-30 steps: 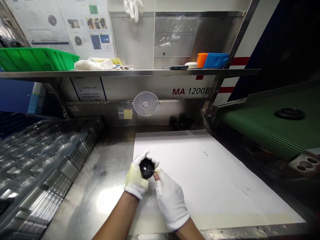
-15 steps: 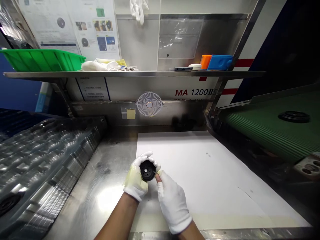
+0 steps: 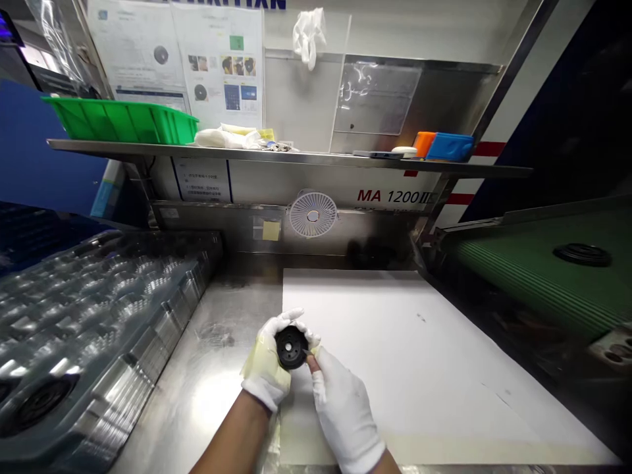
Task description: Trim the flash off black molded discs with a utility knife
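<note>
The person's left hand (image 3: 266, 365), in a white glove with a yellowish patch over the palm side, curls around a black disc (image 3: 295, 347) and clamps it by its rim, the fingers along the far side. The disc is held over the left edge of a white sheet (image 3: 424, 368), where the paper meets the bare metal bench (image 3: 212, 339). Its face, with a pale centre hole and smaller holes around it, points up and back toward the person's head; being round, it has no long axis across that face, and the line through its hole runs roughly toward the viewer. The right hand (image 3: 345, 408), gloved in white with the thumb tip bare, pinches a thin sliver (image 3: 305, 352) that slants up and to the left, its end at the disc's right rim; whether it touches is too small to tell. The two hands are close together, meeting about the near right side of the disc. To the left stands a clear moulded tray (image 3: 103, 316) with another black part (image 3: 47, 401) lying in its near end; to the right, a dark wheel (image 3: 582, 255) lies flat on a green belt (image 3: 523, 276).
</note>
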`<state>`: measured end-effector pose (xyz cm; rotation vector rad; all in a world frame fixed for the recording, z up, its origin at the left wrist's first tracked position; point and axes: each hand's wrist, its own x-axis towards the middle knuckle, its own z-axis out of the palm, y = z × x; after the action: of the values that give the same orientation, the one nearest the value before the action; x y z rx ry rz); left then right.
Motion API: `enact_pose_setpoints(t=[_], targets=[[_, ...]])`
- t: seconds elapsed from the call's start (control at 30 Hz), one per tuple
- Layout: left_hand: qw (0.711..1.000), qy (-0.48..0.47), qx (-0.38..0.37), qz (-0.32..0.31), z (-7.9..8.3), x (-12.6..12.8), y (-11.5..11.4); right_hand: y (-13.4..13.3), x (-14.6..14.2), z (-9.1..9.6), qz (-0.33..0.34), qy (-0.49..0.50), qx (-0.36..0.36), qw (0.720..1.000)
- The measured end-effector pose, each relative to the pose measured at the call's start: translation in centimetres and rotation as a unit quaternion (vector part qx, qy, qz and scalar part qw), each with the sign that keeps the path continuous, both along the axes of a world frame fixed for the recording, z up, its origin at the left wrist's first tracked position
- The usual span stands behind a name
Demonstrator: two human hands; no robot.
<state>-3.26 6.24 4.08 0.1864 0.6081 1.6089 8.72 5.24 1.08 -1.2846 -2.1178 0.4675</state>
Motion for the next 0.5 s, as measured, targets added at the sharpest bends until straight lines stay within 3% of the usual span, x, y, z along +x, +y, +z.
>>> enact_pose_setpoints(t=[0.23, 0.33, 0.5], targets=[[1.000, 0.008, 0.012, 0.016, 0.5, 0.4, 0.3, -2.2, -1.3, 0.5, -0.056, -0.046, 0.022, 0.997], [1.000, 0.004, 0.016, 0.024, 0.7, 0.5, 0.2, -3.0, -1.8, 0.7, -0.048, -0.026, 0.015, 0.998], [0.998, 0.016, 0.025, 0.048, 0.9, 0.6, 0.5, -2.6, 0.7, 1.3, -0.019, 0.018, -0.023, 0.999]])
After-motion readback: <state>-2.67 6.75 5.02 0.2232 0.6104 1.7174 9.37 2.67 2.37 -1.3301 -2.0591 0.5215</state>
